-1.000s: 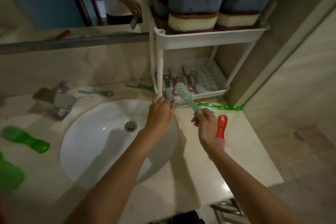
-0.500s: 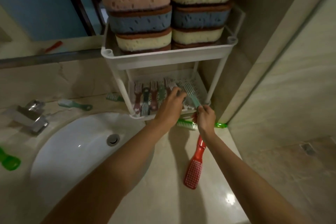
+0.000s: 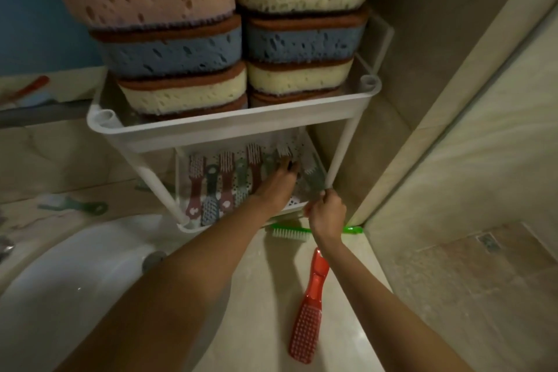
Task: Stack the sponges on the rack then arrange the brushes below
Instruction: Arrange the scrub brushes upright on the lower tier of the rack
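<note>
A: Nearest?
B: Red brush point(image 3: 311, 308) flat on the counter point(image 3: 265, 326), bristles towards us, between the two forearms. Sink point(image 3: 60, 296) to the left.

A: Next?
B: Green brush point(image 3: 290, 232) lying crosswise on the counter, just in front of the rack's foot, white bristles at its left end.

A: Right hand point(image 3: 327, 214)?
B: At the front right corner of the lower tray point(image 3: 187, 226), fingers curled. It pinches the handle end of a teal brush point(image 3: 314, 177), which lies inside the tray on the far right, bristle end pointing away.

A: Left hand point(image 3: 277, 187)?
B: Reaching into the same tray, palm down. Fingertips are at a pale-bristled brush near the back. It's dim in there, so I can't tell whether it grips or only touches.

A: The rest of the tray?
B: A row of brushes point(image 3: 226, 181) side by side left of that hand, red and grey-teal, heads alternating front and back.

A: Up top?
B: Upper shelf of the rack point(image 3: 226, 127) carries the sponges point(image 3: 181, 60) in two stacks side by side: pink, blue and cream on the left; cream, blue and cream on the right. Another teal one point(image 3: 72, 205) lies on the counter beyond the sink, far left.
</note>
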